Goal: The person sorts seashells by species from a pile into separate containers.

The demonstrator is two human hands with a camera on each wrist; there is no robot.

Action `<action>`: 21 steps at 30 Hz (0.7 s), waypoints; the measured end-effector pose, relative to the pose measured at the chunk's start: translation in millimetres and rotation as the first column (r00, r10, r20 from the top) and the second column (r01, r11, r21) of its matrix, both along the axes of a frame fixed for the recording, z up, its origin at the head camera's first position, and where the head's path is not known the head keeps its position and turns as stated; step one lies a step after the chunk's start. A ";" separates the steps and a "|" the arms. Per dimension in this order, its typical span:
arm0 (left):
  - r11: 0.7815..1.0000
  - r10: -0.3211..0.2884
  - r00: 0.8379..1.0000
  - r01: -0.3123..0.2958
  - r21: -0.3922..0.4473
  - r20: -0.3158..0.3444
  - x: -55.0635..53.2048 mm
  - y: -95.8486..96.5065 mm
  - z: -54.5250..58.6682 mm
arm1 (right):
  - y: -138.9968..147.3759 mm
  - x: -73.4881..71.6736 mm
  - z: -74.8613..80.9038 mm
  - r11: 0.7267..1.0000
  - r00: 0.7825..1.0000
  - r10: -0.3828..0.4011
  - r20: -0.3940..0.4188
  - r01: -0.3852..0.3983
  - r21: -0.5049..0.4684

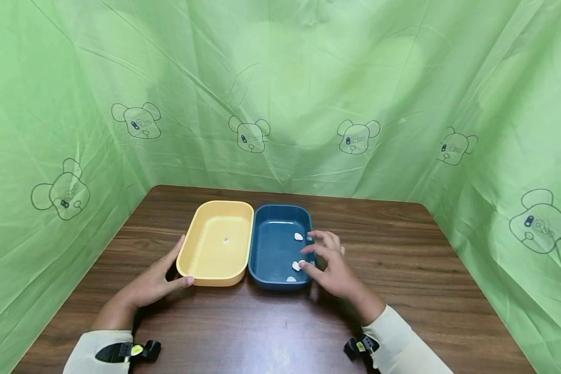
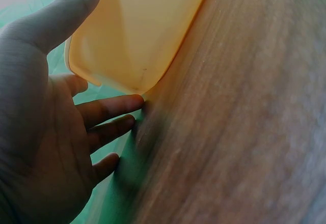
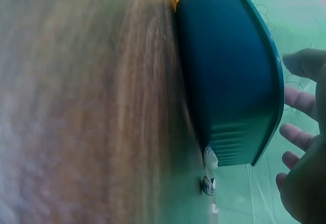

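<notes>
My left hand [image 1: 156, 280] rests against the left side of a yellow tub [image 1: 215, 280], thumb at its near corner. In the left wrist view the fingers [image 2: 109, 109] of this hand are extended beside the tub. My right hand [image 1: 332, 267] hovers over the right rim of a blue tub [image 1: 273, 284]. Its thumb and fingers are apart, with nothing visibly held in the right wrist view. Inside the blue tub lie several small white pieces, one a white piece [image 1: 298, 237] toward the back, another a white piece [image 1: 295, 266] near the right thumb.
Beside the blue tub on the wooden table [image 1: 402, 270], the right wrist view shows a ridged white shell [image 3: 210, 158] and a dark striped shell [image 3: 209, 186]. A tiny pale spot [image 1: 226, 240] is in the yellow tub. Green curtains [image 1: 299, 166] surround the table.
</notes>
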State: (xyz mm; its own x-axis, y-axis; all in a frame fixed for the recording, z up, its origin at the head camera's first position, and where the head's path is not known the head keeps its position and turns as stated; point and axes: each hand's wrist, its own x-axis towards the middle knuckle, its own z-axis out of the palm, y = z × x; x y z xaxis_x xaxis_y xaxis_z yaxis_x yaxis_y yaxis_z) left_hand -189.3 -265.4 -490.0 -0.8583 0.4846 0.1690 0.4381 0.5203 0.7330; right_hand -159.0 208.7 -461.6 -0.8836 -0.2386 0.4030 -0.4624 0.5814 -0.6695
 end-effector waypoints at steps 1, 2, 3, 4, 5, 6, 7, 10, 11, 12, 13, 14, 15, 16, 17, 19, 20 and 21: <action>1.000 -0.002 1.000 0.002 0.002 0.000 -0.1 0.0 -0.1 | 0.0 -0.6 -0.3 1.000 1.000 -0.007 -0.004 0.007 -0.014; 1.000 -0.003 1.000 0.003 0.003 0.000 -0.2 0.0 -0.2 | 0.0 -1.2 -0.4 1.000 1.000 -0.017 -0.009 0.016 -0.026; 1.000 -0.004 1.000 0.004 0.005 0.000 -0.4 -0.1 -0.5 | 0.2 -1.9 -0.5 0.999 0.999 -0.027 -0.018 0.026 -0.039; 1.000 -0.005 1.000 0.005 0.007 0.000 -0.5 -0.1 -0.7 | 0.6 -3.0 -0.8 0.998 0.999 -0.040 -0.028 0.038 -0.055; 1.000 -0.006 1.000 0.006 0.008 -0.001 -0.7 -0.1 -0.9 | 1.1 -3.8 -0.6 0.996 0.998 -0.056 -0.034 0.053 -0.074; 1.000 -0.007 1.000 0.007 0.009 -0.003 -0.9 -0.2 -1.2 | 2.0 -4.9 -0.4 0.994 0.997 -0.073 -0.039 0.069 -0.090; 1.000 -0.009 1.000 0.009 0.010 -0.005 -1.0 -0.3 -1.4 | 3.2 -6.2 -0.6 0.991 0.995 -0.092 -0.042 0.087 -0.104; 1.000 -0.015 1.000 0.015 0.013 -0.012 -1.8 0.0 -2.2 | 8.9 -10.3 -0.7 0.980 0.990 -0.137 -0.022 0.133 -0.151; 1.000 -0.017 1.000 0.017 0.015 -0.013 -2.2 0.0 -2.6 | 11.2 -12.1 -0.8 0.975 0.989 -0.150 -0.011 0.146 -0.165; 1.000 -0.017 1.000 0.018 0.015 -0.015 -2.4 0.0 -2.9 | 13.7 -14.5 -1.8 0.972 0.987 -0.161 -0.001 0.159 -0.174; 1.000 -0.017 1.000 0.018 0.014 -0.014 -2.6 0.0 -2.9 | 16.1 -17.1 -2.6 0.969 0.985 -0.170 0.013 0.170 -0.179; 1.000 -0.016 1.000 0.016 0.014 -0.013 -2.8 0.0 -2.9 | 18.6 -19.6 -3.3 0.968 0.984 -0.175 0.026 0.176 -0.179; 1.000 -0.014 1.000 0.015 0.015 -0.011 -2.9 -0.1 -2.7 | 20.8 -22.5 -4.4 0.967 0.983 -0.180 0.039 0.184 -0.174; 1.000 -0.012 1.000 0.013 0.016 -0.011 -2.8 -0.3 -2.6 | 22.9 -25.1 -5.6 0.968 0.982 -0.182 0.047 0.187 -0.166; 1.000 -0.013 1.000 0.013 0.017 -0.010 -2.8 -0.3 -2.2 | 24.8 -27.1 -7.1 0.969 0.981 -0.186 0.060 0.193 -0.152; 1.000 -0.013 1.000 0.013 0.019 -0.011 -2.4 -0.8 -1.5 | 27.9 -29.3 -8.9 0.975 0.978 -0.183 0.095 0.194 -0.112; 1.000 -0.012 1.000 0.012 0.018 -0.011 -2.0 -1.2 -1.4 | 29.2 -29.8 -9.9 0.978 0.977 -0.181 0.112 0.191 -0.083; 1.000 -0.011 1.000 0.011 0.020 -0.011 -1.7 -1.8 -1.5 | 30.2 -30.0 -10.8 0.981 0.975 -0.179 0.129 0.187 -0.055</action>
